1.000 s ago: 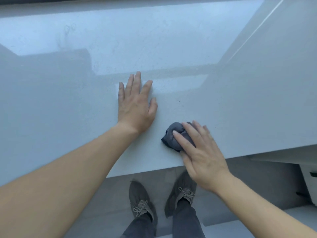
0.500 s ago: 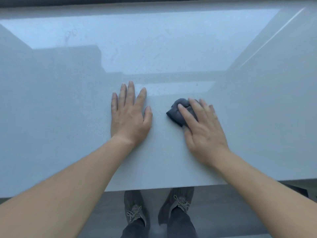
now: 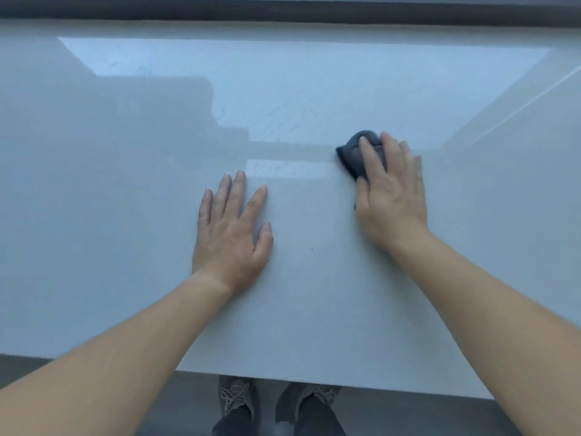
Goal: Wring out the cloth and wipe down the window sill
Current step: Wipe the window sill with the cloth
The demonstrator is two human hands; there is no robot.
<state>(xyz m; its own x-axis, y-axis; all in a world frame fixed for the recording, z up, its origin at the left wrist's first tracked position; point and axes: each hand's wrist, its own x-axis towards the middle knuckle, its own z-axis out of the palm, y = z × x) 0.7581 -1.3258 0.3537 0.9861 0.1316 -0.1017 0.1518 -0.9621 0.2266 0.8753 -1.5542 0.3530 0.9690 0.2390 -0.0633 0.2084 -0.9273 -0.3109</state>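
A wide, glossy pale window sill fills the head view. My right hand presses a bunched dark grey cloth flat against the sill, right of centre; most of the cloth is hidden under my fingers and palm. My left hand lies flat on the sill with fingers spread, nothing in it, a hand's width to the left of and nearer than the cloth.
A dark window frame strip runs along the sill's far edge. The sill's near edge crosses the bottom of the view, with grey floor and my two grey shoes below it. Bright window reflection covers the far sill.
My right hand has slid the cloth away from the near edge, farther onto the sill and to the right. My left hand has stayed flat on the sill.
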